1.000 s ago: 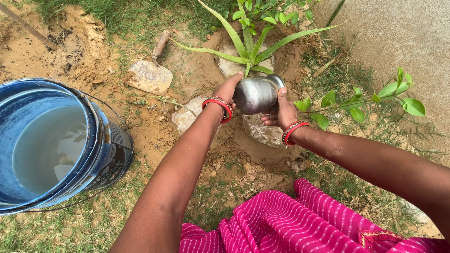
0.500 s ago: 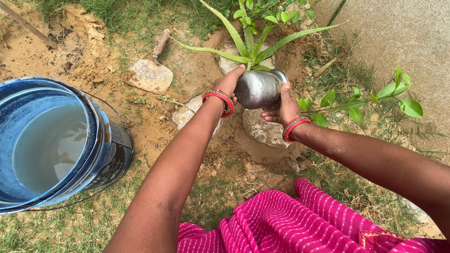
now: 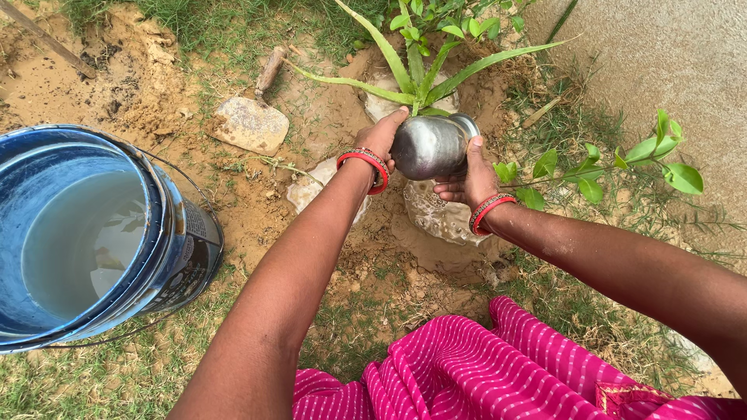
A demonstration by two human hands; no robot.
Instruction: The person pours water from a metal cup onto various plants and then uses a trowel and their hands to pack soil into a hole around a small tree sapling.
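A round shiny metal pot [image 3: 428, 146] is tipped on its side, mouth away from me, just below an aloe plant [image 3: 416, 74] with long green leaves. My left hand [image 3: 381, 136] cups the pot's left side and my right hand [image 3: 467, 177] holds its right side and underside. Both wrists wear red bangles. Pale stones [image 3: 436, 214] ring the wet soil under the pot.
A blue bucket [image 3: 167, 233] holding water stands at the left on the grass. A muddy trowel [image 3: 250, 120] lies on sandy soil beyond it. A small leafy shrub [image 3: 622, 159] grows at the right beside a concrete surface [image 3: 661, 54]. Pink cloth [image 3: 498, 373] covers my lap.
The pot and both hands have moved slightly up toward the aloe plant and tipped a little more. The bucket and trowel have not moved.
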